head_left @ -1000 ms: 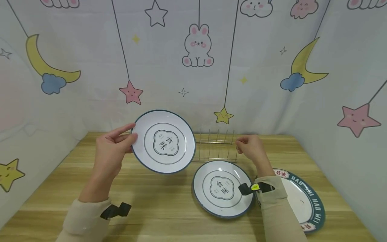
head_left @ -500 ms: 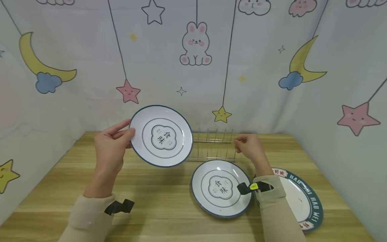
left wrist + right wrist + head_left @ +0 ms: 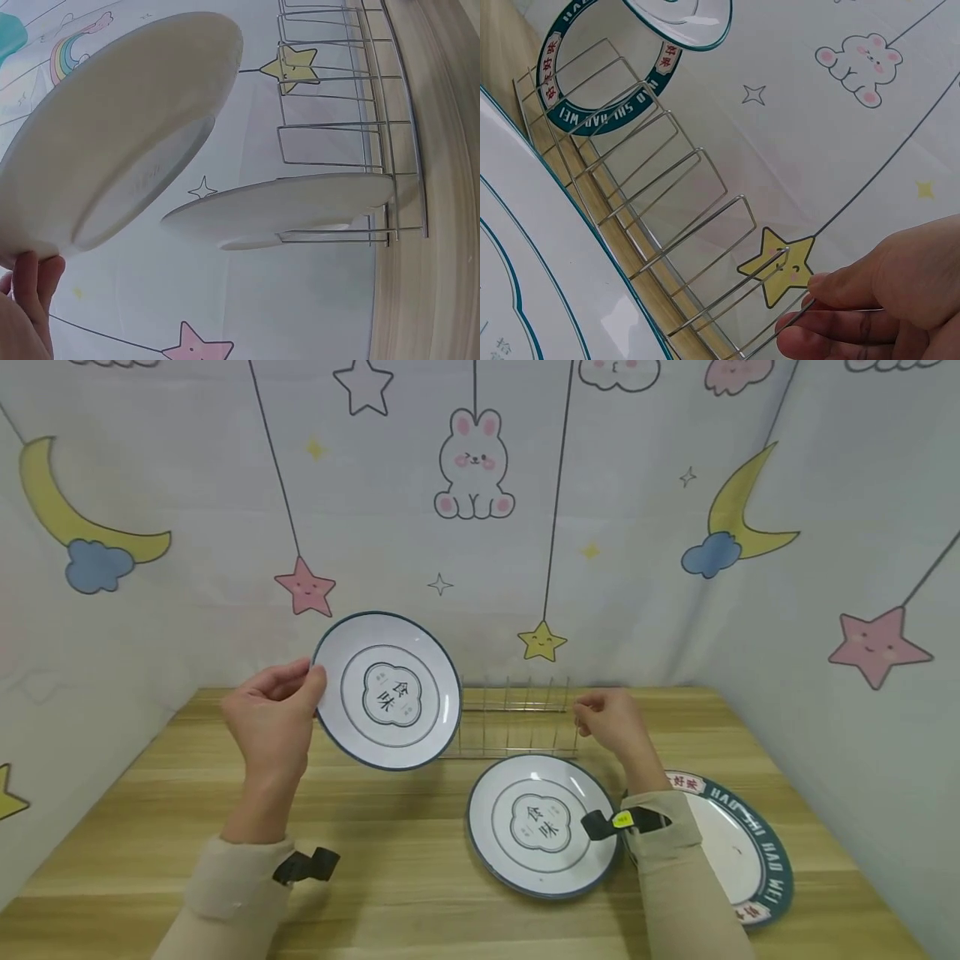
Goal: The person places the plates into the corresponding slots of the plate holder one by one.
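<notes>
My left hand (image 3: 273, 714) grips the left rim of a white plate (image 3: 386, 693) with a thin blue edge and printed characters. The plate is held up, tilted, its face toward me. On the far right, my right hand (image 3: 611, 722) pinches the end wire of a metal dish rack (image 3: 517, 752) between thumb and fingers. A plate with a green patterned rim (image 3: 641, 101) stands in the rack's left end; in the head view the held plate hides it. The left wrist view shows its pale underside, apart from the held plate.
A similar blue-edged plate (image 3: 543, 860) lies on the wooden table (image 3: 405, 877) in front of the rack. To its right is a larger plate (image 3: 776, 868) with a green lettered rim, partly behind my right sleeve. A cartoon-printed cloth (image 3: 375, 527) hangs behind the table.
My left hand has raised the plate slightly, and it appears a little farther left. The right hand stays on the rack's end. The whole head view has shifted slightly.
</notes>
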Motion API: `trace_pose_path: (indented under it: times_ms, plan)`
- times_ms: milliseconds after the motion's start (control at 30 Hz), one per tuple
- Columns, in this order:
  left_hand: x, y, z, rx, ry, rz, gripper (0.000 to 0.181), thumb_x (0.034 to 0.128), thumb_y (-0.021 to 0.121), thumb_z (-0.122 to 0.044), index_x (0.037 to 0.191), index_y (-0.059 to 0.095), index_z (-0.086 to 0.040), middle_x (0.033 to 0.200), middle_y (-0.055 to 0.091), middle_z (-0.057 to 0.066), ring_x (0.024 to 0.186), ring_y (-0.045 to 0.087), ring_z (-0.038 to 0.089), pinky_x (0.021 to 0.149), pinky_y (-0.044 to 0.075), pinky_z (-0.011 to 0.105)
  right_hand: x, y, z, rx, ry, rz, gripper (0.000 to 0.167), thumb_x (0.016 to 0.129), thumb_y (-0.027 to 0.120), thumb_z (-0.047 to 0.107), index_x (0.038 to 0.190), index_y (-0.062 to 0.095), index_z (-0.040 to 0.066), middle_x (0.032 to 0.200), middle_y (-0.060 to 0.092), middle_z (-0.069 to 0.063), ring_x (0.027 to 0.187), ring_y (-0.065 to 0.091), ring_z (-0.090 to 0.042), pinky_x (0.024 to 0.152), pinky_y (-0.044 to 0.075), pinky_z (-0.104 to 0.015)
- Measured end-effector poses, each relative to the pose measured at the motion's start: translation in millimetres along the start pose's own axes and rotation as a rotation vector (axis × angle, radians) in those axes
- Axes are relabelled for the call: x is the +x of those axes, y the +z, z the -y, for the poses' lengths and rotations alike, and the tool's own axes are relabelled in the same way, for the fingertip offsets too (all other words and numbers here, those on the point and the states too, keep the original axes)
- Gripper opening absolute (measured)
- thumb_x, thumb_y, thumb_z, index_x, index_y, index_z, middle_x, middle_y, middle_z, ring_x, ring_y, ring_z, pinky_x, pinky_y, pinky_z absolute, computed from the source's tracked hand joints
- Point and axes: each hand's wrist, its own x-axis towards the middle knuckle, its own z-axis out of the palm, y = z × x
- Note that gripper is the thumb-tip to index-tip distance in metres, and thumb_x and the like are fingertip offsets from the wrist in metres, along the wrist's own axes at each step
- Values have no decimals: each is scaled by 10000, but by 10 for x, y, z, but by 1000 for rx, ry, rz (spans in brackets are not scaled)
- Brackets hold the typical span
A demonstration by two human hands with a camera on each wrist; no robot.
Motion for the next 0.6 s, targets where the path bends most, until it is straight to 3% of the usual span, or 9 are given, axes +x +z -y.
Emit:
trace_pose_path:
  times_ms: [200,400,600]
  plan:
    - [-14,94,-4,86,119,-89,208,836,798,-205,948,783,-30,818,730,1,720,673,151,634,560,180,1,4,0,12,0,1,242,1006,587,189,1151,678,19,937,674,-116,799,648,-236,733,530,-348]
    - [-23,175,5,53,249,-160,167,824,801,-170,891,787,-18,807,736,40,669,667,146,613,550,175,-4,5,11,10,5,-2,237,1005,587,189,1148,678,23,943,671,-119,802,645,-235,727,528,-352]
    - [-36,223,18,54,283,-179,171,827,794,-168,887,784,-8,817,739,67,655,660,136,614,542,170,-16,0,11,8,19,4,259,1011,581,197,1173,669,15,967,667,-130,817,645,-239,738,531,-347]
